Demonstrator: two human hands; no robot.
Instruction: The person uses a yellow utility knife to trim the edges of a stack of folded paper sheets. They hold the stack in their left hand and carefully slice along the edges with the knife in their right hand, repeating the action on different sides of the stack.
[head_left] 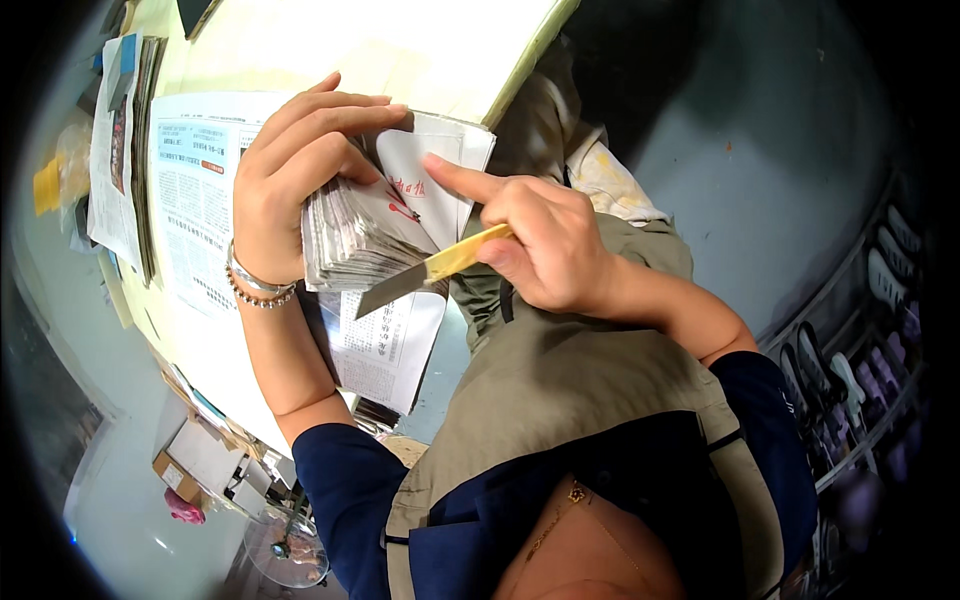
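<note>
My left hand [305, 155] is closed over a thick, folded stack of newsprint [350, 245] at the table's edge, its fingers curled over the top. The stack's many layered edges fan out towards me. A smooth sheet with red marks [450, 150] stands up from it, its right part printed side out. In my right hand [550, 240] is a knife [420, 272] with a yellow handle and a broad, straight blade pointing down to the left, just in front of the layers. My right index finger is stretched out and touches the sheet. Beneath the stack hangs another printed newspaper page [385, 345].
A newspaper [190, 200] lies flat on the pale table [270, 55] left of my hands. Further left is a pile of newspapers [125, 170], with a yellow-capped plastic container [48, 188] beyond. Boxes [195, 460] and a round clear fan [285, 550] stand lower left. Shoe racks [850, 400] line the right.
</note>
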